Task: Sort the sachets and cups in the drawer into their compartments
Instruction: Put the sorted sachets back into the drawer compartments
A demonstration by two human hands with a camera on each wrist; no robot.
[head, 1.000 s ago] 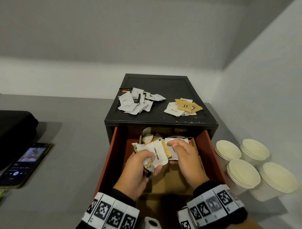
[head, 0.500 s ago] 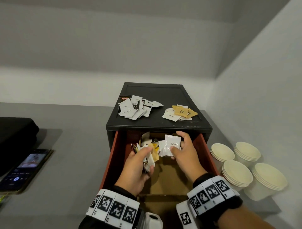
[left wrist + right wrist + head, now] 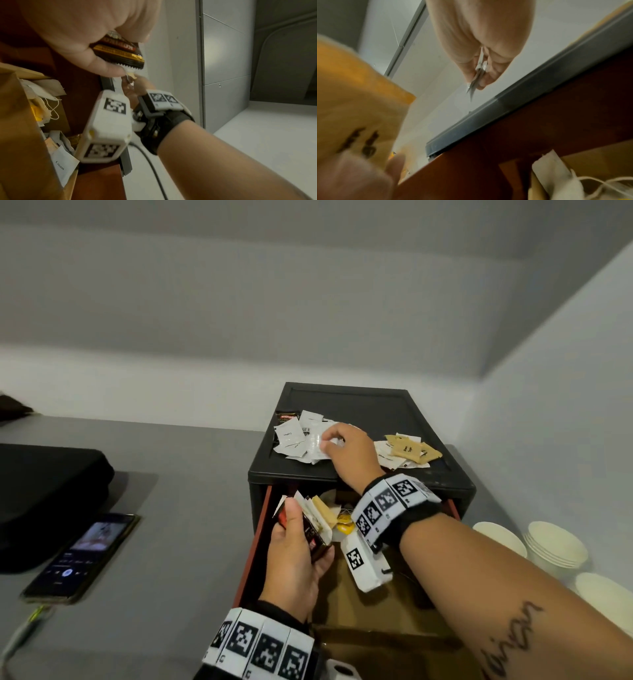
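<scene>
The right hand pinches a thin white paper sachet between thumb and fingertips, just over the white pile on the black drawer unit's lid. It should lay it flat on that pile, clear of the tan pile to the hand's right. The left hand, below over the open red drawer, grips a mixed sachet bundle; keep that fanned.
</scene>
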